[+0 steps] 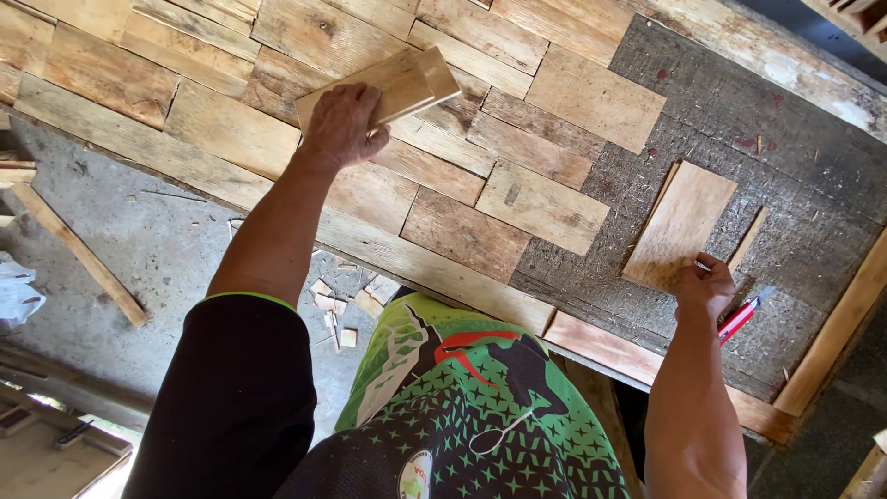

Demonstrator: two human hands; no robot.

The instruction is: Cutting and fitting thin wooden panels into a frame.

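My left hand (340, 125) grips the near end of a pale rectangular wood piece (407, 85), which lies tilted over the panel of fitted wooden tiles (462, 231). My right hand (704, 286) rests on the lower corner of another pale wood piece (679, 225) lying on the bare grey chipboard (739, 120). A red and white pencil or marker (741, 317) sits just right of that hand, touching the fingers. A thin wood strip (747, 238) lies beside the piece.
A wooden frame (836, 333) edges the board at right and along the near side. Small wood offcuts (337, 305) litter the concrete floor (139, 240). A long batten (78, 254) lies on the floor at left.
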